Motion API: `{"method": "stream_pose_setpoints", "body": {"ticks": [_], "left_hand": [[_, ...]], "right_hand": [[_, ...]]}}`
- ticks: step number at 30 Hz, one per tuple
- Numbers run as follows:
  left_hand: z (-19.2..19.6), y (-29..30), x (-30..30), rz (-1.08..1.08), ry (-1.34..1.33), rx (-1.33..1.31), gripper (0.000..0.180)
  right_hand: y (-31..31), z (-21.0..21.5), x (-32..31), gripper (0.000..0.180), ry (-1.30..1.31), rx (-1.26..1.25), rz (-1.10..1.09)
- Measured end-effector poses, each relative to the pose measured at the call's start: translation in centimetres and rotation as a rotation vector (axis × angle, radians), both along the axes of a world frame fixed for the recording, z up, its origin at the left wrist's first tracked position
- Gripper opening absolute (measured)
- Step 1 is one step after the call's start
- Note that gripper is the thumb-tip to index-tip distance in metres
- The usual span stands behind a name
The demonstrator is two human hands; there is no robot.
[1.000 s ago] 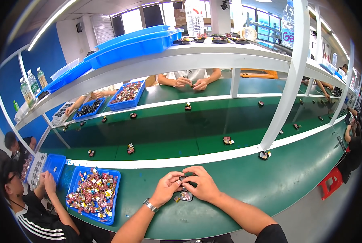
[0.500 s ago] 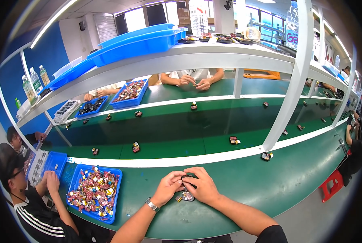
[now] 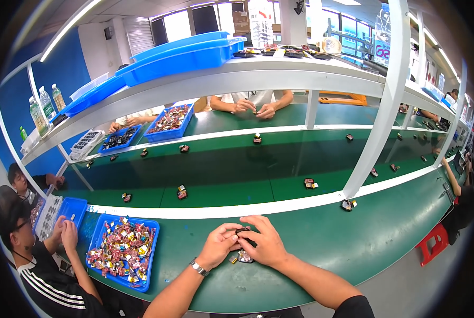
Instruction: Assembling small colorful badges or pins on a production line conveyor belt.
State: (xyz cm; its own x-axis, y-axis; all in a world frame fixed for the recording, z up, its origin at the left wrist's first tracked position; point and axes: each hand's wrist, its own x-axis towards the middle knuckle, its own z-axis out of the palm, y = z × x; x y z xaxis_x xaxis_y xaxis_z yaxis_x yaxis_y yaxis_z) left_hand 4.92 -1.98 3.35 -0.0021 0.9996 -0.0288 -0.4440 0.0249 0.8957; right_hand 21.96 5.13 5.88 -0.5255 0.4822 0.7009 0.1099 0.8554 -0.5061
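Observation:
My left hand [image 3: 221, 247] and my right hand [image 3: 265, 245] meet over the near green table, fingers closed around a small black plastic part [image 3: 242, 231]. Both thumbs and fingertips press on it, covering most of it, so its exact kind cannot be told. Just below the fingers lies a small reddish circuit piece with a yellow and silver tab [image 3: 244, 256], resting on the table. To the left of my left forearm stands a blue tray [image 3: 153, 249] heaped with similar reddish pieces bearing white and yellow tabs.
Beyond a white rail [image 3: 210, 213], a green conveyor belt [image 3: 226, 193] carries several small assemblies. A black assembly [image 3: 348, 205] sits by the rail, near a white post [image 3: 377, 114]. A co-worker [image 3: 46, 259] works at left; others sit opposite. A red stool [image 3: 433, 244] stands at right.
The small assemblies on the belt have shifted slightly to the right. My hands stay nearly in place, still around the black part. At far right, a person's arm has moved.

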Motion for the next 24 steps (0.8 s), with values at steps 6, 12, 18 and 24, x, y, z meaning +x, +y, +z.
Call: {"method": "stream_pose_setpoints", "body": {"ticks": [6, 12, 18, 24], "left_hand": [[0.01, -0.10, -0.23, -0.033, -0.036, -0.018, 0.031], [-0.37, -0.13, 0.04, -0.011, -0.055, 0.023, 0.033], [0.00, -0.03, 0.22, 0.053, 0.005, -0.056, 0.031], [0.09, -0.05, 0.23, 0.035, -0.012, -0.074, 0.030]], "right_hand": [[0.24, -0.33, 0.13, 0.017, -0.001, -0.037, -0.005], [0.31, 0.22, 0.07, 0.017, -0.023, -0.160, 0.073], [0.43, 0.37, -0.02, 0.016, -0.007, -0.101, 0.026], [0.93, 0.45, 0.21, 0.018, -0.041, 0.115, 0.033]]}}
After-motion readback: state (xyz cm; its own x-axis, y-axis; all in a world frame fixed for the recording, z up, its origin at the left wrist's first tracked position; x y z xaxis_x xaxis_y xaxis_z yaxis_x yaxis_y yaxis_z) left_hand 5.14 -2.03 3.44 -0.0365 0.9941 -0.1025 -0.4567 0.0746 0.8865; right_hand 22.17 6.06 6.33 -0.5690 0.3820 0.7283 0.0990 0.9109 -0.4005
